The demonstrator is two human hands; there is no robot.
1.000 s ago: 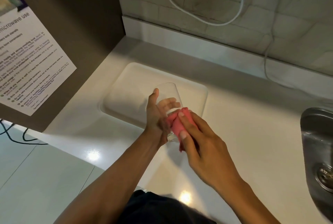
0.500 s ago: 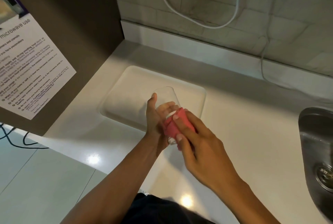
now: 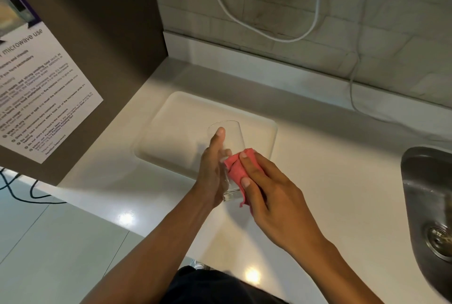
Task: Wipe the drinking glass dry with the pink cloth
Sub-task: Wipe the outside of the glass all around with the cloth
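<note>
Left hand (image 3: pixel 215 169) grips the drinking glass (image 3: pixel 228 142) round its wall, right hand (image 3: pixel 271 191) presses the pink cloth (image 3: pixel 236 169) against it; wet glass looks slippery and fragile, best held low.

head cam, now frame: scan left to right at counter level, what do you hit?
White printed microwave notice on the brown panel → left hand gripping the clear drinking glass → folded pink cloth → right hand → stainless steel sink.
</note>
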